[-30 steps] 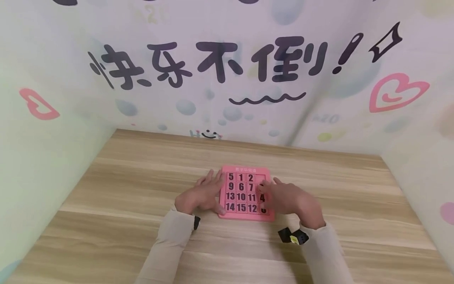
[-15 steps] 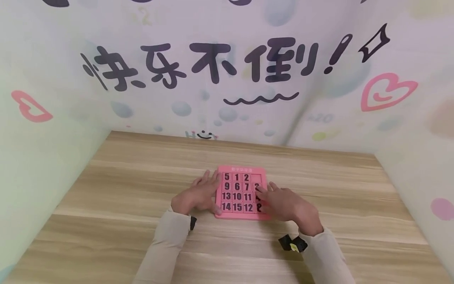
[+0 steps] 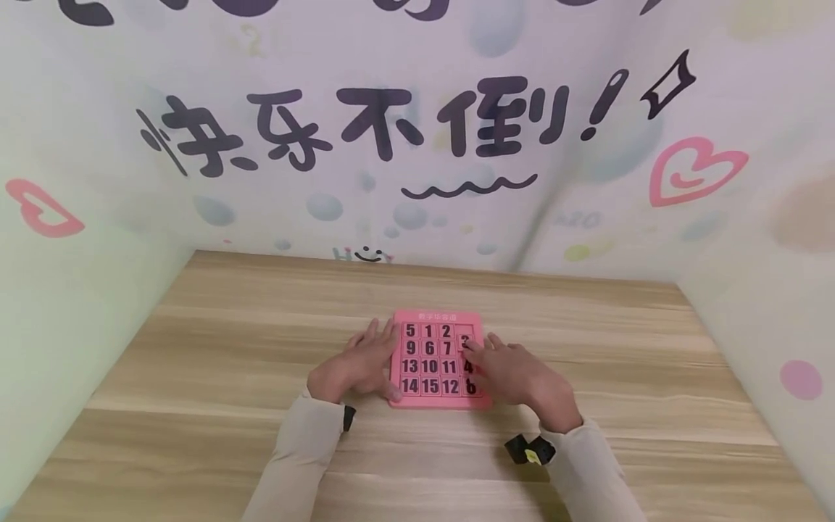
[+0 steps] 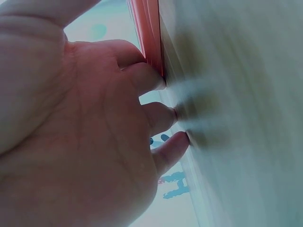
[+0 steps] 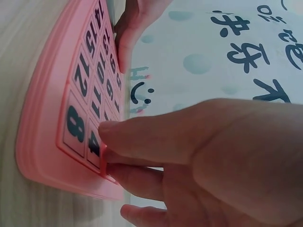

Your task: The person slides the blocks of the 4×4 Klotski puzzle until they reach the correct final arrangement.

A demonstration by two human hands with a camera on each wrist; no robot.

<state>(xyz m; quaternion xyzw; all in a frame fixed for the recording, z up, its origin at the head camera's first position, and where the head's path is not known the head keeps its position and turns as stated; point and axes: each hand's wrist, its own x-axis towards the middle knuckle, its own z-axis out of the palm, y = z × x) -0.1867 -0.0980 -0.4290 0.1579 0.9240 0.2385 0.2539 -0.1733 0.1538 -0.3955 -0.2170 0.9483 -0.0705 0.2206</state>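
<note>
A pink number slide puzzle (image 3: 440, 404) lies on the table with black-numbered tiles. At its top right corner is a gap. Tile 3 (image 3: 464, 338) sits partly up into that gap, higher than tile 7 (image 3: 447, 349). My right hand (image 3: 517, 373) reaches over the right side, its fingertips touching the right column at tiles 3 and 4 and partly covering them. Tile 8 (image 5: 75, 124) shows below tile 4 in the right wrist view. My left hand (image 3: 355, 367) rests along the puzzle's left edge, thumb at the lower corner, other fingers spread beside the rim and down on the table.
A wood-grain table (image 3: 261, 304) lies beneath the puzzle. Behind it rises a white printed wall (image 3: 293, 225) with dark characters, and pale side walls stand left and right. Black devices (image 3: 530, 449) sit at the wrists, by the light sleeves.
Tile 3, level with tile 7 half a second ago, has slid up toward the top right gap under my right fingers. My left hand stays at the left edge. The head view has shifted slightly.
</note>
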